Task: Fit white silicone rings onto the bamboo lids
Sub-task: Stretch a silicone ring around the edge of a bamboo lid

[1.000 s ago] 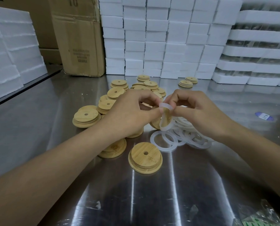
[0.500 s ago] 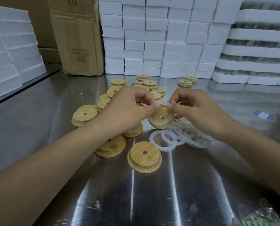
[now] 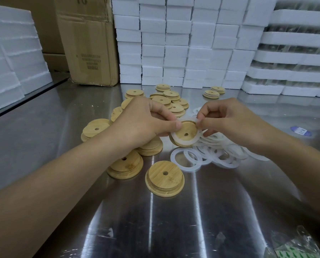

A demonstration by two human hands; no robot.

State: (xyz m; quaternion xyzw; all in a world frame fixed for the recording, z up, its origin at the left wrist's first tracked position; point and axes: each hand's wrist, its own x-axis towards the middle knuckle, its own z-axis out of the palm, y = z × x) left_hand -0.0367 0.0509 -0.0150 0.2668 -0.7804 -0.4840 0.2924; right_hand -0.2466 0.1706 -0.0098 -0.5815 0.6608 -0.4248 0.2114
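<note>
Whereas the silicone ring point(image 3: 176, 140) was pinched edge-on a second ago, it is now seen lying around most of the held lid point(image 3: 188, 129). Its upper edge is pinched by fingertips point(image 3: 199, 123) of the right hand point(image 3: 228, 120); the lid's rim is gripped by the thumb and curled fingers of the left hand point(image 3: 142, 123). The lid is held tilted just above the pile of loose rings point(image 3: 218, 152), with bare lids point(image 3: 164, 178) lying left of that pile. Seating is judged nearly complete.
</note>
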